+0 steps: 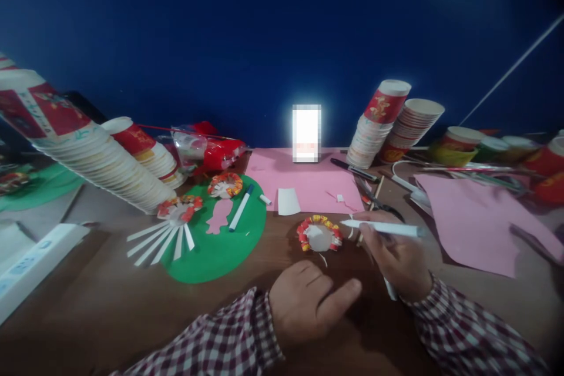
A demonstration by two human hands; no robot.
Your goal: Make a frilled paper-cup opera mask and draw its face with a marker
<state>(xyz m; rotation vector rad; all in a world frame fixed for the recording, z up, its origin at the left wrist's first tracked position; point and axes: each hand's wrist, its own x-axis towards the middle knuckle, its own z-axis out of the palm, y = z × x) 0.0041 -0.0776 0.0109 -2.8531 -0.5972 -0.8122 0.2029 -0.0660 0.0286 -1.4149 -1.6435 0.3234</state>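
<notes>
My right hand (399, 258) grips a white marker (392, 228) between thumb and fingers, its tip pointing left. Just left of that tip, a wreath-like ring (319, 234) with a red and yellow rim and a white centre lies on the brown table (247, 305). My left hand (311, 299) rests nearer to me, below the ring, not touching it; its index finger is stretched out to the right and the other fingers are curled, with no object visible in it. A thin white scrap (324, 259) lies between the ring and my left hand.
Leaning stacks of paper cups (101, 153) stand at left, more cups (374, 123) at back right. A green sheet (238, 252) bears a pink cutout (219, 215) and blue-capped marker (241, 208). Pink paper (471, 223) lies right, dark scissors (388, 210) beside it.
</notes>
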